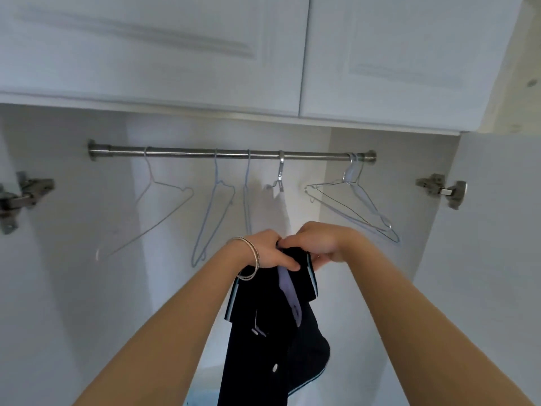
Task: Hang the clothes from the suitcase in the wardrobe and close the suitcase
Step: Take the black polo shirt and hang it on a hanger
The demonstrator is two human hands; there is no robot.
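Observation:
A dark navy garment (275, 332) with pale striped trim hangs from both my hands inside the open wardrobe. My left hand (268, 253), with bangles on its wrist, grips its top edge. My right hand (317, 243) pinches the same edge right beside it. Both hands are just below the steel rail (234, 153). A metal hook (280, 174) hangs from the rail above my hands, carrying something white that my hands partly hide. The suitcase is out of view.
Bare wire hangers hang on the rail: one at the left (164, 197), two near the middle (216, 206), a bunch at the right end (357, 197). Closed upper cabinet doors (146, 48) are overhead. The wardrobe doors stand open, with hinges (442, 189) at both sides.

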